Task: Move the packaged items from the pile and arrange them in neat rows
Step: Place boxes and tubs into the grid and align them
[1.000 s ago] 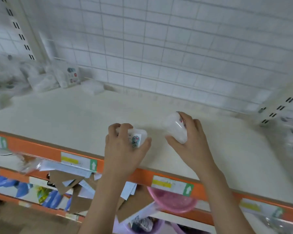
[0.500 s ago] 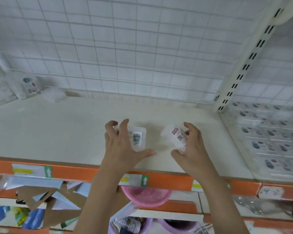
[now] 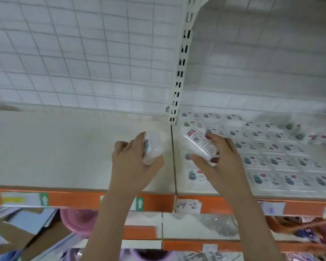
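My left hand (image 3: 134, 166) grips a small clear packaged item (image 3: 153, 147) with a coloured label, held just left of the shelf seam. My right hand (image 3: 222, 159) grips a second clear packet (image 3: 197, 146), its barcode label facing up, above the right-hand shelf section. Under and beyond that hand, several flat packets (image 3: 271, 161) lie in neat rows on the right shelf (image 3: 233, 193). The pile is out of view.
A white slotted upright (image 3: 179, 72) divides the two shelf sections, backed by wire grid. An orange front rail (image 3: 83, 199) with price tags and a "04-2" label (image 3: 187, 205) runs below. Lower shelves hold pink bowls (image 3: 77, 221), cardboard and bags.
The view has swung right: the pile at the left has left the frame and the rows of packets have come in. Both hands carried their packets rightward to the shelf seam.
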Demonstrator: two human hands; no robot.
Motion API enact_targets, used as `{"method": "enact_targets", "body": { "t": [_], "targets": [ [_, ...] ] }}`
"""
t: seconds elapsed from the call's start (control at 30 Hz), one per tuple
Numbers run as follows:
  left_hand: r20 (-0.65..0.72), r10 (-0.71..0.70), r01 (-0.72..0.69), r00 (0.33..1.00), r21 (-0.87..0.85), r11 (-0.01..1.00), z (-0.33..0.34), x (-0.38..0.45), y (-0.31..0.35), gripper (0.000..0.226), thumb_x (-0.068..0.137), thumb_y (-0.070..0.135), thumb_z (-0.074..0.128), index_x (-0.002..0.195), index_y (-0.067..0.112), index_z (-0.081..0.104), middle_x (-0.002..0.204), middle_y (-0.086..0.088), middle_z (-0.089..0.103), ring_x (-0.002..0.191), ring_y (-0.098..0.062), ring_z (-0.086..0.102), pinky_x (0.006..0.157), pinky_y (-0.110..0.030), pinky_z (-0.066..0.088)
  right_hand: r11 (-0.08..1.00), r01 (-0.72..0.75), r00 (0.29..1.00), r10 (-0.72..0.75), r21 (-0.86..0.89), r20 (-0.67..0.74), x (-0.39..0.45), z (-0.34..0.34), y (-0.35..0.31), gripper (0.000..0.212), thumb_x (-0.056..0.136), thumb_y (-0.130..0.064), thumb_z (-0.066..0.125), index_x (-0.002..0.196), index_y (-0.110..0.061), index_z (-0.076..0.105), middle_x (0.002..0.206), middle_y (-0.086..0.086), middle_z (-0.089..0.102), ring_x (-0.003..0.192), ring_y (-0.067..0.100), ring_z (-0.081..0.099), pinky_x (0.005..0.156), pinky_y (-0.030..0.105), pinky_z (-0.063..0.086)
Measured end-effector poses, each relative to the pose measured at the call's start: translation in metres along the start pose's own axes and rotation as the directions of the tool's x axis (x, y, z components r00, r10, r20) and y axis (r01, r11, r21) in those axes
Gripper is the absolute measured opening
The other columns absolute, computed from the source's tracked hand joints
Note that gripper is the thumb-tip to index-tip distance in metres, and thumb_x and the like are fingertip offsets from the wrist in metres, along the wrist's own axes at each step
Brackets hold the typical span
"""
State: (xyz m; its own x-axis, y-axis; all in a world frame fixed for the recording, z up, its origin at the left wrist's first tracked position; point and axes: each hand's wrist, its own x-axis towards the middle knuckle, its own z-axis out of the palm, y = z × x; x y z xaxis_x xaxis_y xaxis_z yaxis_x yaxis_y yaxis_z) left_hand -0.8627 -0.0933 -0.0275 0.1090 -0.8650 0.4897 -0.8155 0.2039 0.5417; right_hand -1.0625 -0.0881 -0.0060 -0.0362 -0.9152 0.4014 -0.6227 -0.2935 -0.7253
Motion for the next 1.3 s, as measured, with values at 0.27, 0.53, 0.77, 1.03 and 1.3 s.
{"method": "enact_targets", "body": {
  "t": [0.27,0.53,0.77,1.03,1.3],
  "targets": [
    [0.143,-0.010,0.032,0.990,-0.147,0.989,0.042,-0.019,0.118,0.037,0.072,0.014,0.056,0.107,0.026,0.051,0.091,0.009,0.053,0.079,-0.017,0.051,0.068,-0.025,0.037,1.000,-0.013,0.999,0.014,-0.020,0.042,-0.011,-0.093,0.072,0.060,0.074,-0.021,0.074,0.126,-0.021,0.044,0.111,-0.008,0.039,0.088,0.008,0.054,0.080,0.032,0.049],
    [0.005,0.143,-0.143,0.990,-0.011,0.990,0.077,0.000,0.145,0.030,0.062,0.019,0.063,0.092,0.020,0.063,0.070,0.013,0.052,0.076,-0.024,0.056,0.063,-0.026,0.037,0.998,0.006,0.999,-0.004,-0.060,0.040,0.000,-0.117,0.107,0.058,0.074,-0.018,0.073,0.125,-0.015,0.047,0.104,-0.015,0.040,0.108,0.021,0.049,0.081,0.031,0.046],
    [0.212,0.141,-0.155,0.967,0.050,0.987,0.098,0.048,0.159,0.053,0.080,0.016,0.056,0.129,0.027,0.039,0.092,0.001,0.056,0.073,-0.019,0.052,0.068,-0.029,0.041,0.987,-0.003,1.000,0.003,-0.162,0.000,0.031,-0.128,0.127,0.059,0.074,-0.017,0.074,0.126,-0.012,0.047,0.110,-0.002,0.043,0.103,0.022,0.048,0.074,0.022,0.036],
    [0.247,0.314,-0.339,0.917,0.066,0.938,0.153,0.093,0.138,0.038,0.078,-0.003,0.057,0.110,0.017,0.061,0.116,0.002,0.062,0.108,-0.024,0.057,0.097,-0.033,0.033,0.979,-0.040,0.998,0.029,-0.201,-0.057,0.064,-0.119,0.140,0.061,0.072,-0.017,0.075,0.126,-0.013,0.047,0.116,0.007,0.046,0.097,0.025,0.052,0.071,0.018,0.032],
    [0.428,0.283,-0.379,0.859,0.158,0.912,0.163,0.096,0.112,0.045,0.084,0.041,0.057,0.126,0.028,0.050,0.133,0.012,0.047,0.134,-0.012,0.027,0.112,-0.035,0.014,0.974,-0.058,0.997,0.047,-0.219,-0.055,0.081,-0.102,0.143,0.060,0.073,-0.015,0.075,0.126,-0.014,0.047,0.121,0.007,0.045,0.094,0.018,0.050,0.064,0.010,0.031]
  ]
}}
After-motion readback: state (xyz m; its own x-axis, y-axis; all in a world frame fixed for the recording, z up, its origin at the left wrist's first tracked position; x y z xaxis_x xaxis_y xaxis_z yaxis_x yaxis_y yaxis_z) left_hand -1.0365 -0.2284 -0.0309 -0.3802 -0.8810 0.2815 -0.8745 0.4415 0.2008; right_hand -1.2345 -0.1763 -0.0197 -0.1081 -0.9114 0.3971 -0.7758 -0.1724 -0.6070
